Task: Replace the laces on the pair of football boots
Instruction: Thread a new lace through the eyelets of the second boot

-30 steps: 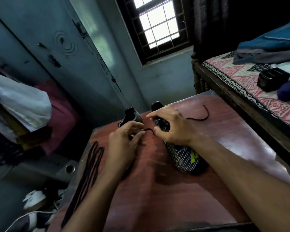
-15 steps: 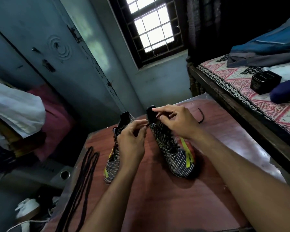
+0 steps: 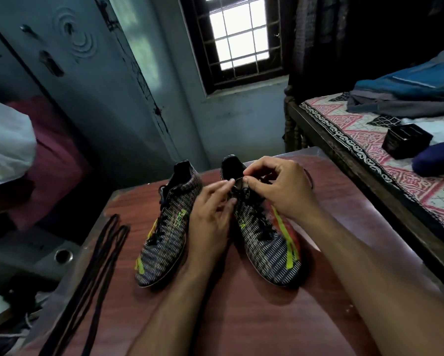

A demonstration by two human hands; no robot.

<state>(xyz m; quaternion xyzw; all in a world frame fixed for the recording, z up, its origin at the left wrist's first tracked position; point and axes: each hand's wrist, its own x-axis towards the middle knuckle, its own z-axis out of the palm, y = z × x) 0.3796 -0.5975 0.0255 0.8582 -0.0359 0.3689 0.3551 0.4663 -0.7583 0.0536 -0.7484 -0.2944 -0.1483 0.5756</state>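
Two patterned football boots with neon-yellow stripes stand side by side on a reddish-brown table (image 3: 241, 317), toes toward me. The left boot (image 3: 164, 235) is laced in black and untouched. Both hands work at the top of the right boot (image 3: 269, 247), near its collar. My right hand (image 3: 277, 188) pinches the black lace end at the top eyelets. My left hand (image 3: 210, 211) pinches the lace from the other side, fingertips almost meeting the right hand's. A loose lace end (image 3: 310, 179) trails on the table behind my right hand.
A bundle of long black spare laces (image 3: 92, 276) lies along the table's left edge. A bed with a patterned sheet (image 3: 385, 160) stands close on the right, carrying a small black box (image 3: 405, 142) and folded clothes. A blue cupboard and window lie beyond the table.
The view has tilted down, so both boots show in full. Both hands have stayed at the top of the right boot, their fingertips drawn closer together on the lace.
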